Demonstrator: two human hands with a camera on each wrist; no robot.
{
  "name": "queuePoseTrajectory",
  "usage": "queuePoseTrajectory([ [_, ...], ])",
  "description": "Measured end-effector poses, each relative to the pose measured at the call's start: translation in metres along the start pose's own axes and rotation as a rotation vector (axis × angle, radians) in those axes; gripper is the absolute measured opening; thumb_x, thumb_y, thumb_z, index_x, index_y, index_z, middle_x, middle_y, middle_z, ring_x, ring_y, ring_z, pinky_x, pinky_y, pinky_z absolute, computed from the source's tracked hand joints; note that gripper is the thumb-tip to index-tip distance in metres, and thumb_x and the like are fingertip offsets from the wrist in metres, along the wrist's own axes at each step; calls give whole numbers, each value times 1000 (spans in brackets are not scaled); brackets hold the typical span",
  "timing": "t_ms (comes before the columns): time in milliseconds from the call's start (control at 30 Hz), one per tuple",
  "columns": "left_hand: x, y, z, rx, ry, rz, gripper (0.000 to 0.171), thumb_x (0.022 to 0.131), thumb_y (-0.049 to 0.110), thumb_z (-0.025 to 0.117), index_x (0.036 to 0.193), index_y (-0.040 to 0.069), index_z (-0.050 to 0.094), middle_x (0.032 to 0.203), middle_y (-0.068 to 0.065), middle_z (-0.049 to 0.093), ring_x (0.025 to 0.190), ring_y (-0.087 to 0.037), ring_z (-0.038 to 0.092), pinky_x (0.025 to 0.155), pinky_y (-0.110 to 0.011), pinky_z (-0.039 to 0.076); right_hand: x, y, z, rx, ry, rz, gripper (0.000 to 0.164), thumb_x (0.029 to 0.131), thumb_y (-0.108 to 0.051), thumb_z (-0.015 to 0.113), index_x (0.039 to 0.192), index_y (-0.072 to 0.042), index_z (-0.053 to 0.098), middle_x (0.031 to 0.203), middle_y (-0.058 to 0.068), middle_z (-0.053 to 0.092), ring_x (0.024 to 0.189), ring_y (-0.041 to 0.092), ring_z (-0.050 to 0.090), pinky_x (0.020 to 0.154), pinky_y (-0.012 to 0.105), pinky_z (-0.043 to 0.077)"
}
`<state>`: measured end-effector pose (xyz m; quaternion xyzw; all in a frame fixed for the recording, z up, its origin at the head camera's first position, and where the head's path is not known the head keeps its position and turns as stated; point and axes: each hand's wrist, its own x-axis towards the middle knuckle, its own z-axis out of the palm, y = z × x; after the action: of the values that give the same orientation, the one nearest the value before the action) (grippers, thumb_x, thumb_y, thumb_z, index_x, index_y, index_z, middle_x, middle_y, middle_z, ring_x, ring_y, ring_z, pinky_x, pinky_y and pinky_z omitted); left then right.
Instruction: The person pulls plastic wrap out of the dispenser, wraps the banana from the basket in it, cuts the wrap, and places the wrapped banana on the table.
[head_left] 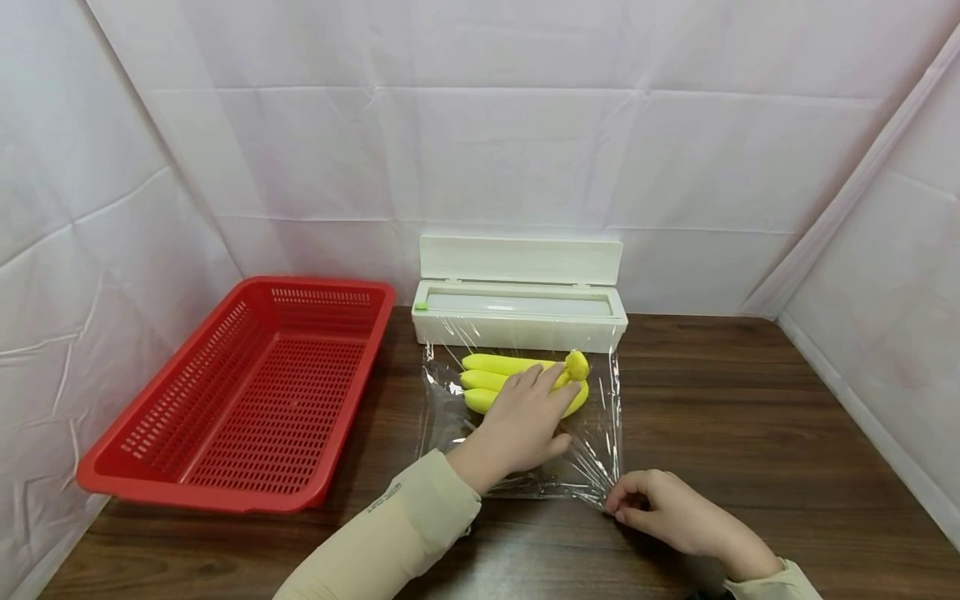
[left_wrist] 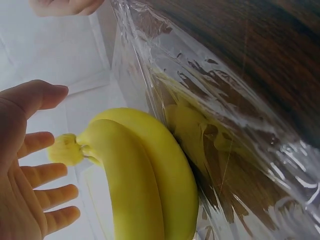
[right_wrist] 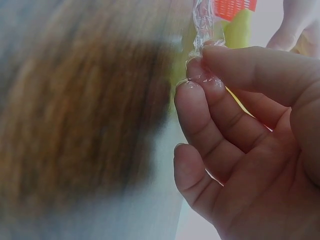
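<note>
A bunch of yellow bananas (head_left: 487, 381) lies on a sheet of clear plastic wrap (head_left: 600, 425) on the table. Over the bananas is my left hand (head_left: 521, 421), its fingers spread near the stem end. The left wrist view shows those fingers (left_wrist: 52, 172) loosely extended beside the stem, not wrapped around the fruit. At the sheet's near right corner, my right hand (head_left: 667, 508) pinches the gathered wrap between thumb and fingertips. Up close in the right wrist view, the bunched film (right_wrist: 202, 30) rises from that pinch. The wrap runs back to a white dispenser box (head_left: 517, 333).
The dispenser's lid (head_left: 521, 258) stands raised at the back, and a green slide cutter (head_left: 422, 306) sits at its left end. To the left is a red perforated basket (head_left: 363, 367). White cloth (head_left: 510, 158) hangs behind and at both sides of the wooden table (head_left: 720, 408).
</note>
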<state>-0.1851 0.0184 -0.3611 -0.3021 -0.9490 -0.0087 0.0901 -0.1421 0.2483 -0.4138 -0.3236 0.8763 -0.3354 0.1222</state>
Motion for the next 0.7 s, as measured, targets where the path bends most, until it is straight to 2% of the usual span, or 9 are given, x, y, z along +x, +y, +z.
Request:
queuePoseTrajectory([
  [300, -8, -1, -4, 23, -14, 1, 53, 85, 45, 61, 131, 21, 52, 142, -5, 46, 124, -22, 47, 100, -39, 42, 0, 0, 1, -4, 3, -5, 5, 88, -11, 64, 89, -15, 68, 82, -11, 64, 73, -7, 51, 62, 19, 45],
  [700, -15, -4, -8, 11, -51, 5, 47, 85, 44, 61, 125, 18, 55, 131, -3, 54, 115, -21, 53, 92, -36, 46, 0, 1, -1, 8, -11, 4, 6, 88, -11, 64, 89, -14, 68, 83, -10, 65, 74, -7, 51, 62, 19, 46],
])
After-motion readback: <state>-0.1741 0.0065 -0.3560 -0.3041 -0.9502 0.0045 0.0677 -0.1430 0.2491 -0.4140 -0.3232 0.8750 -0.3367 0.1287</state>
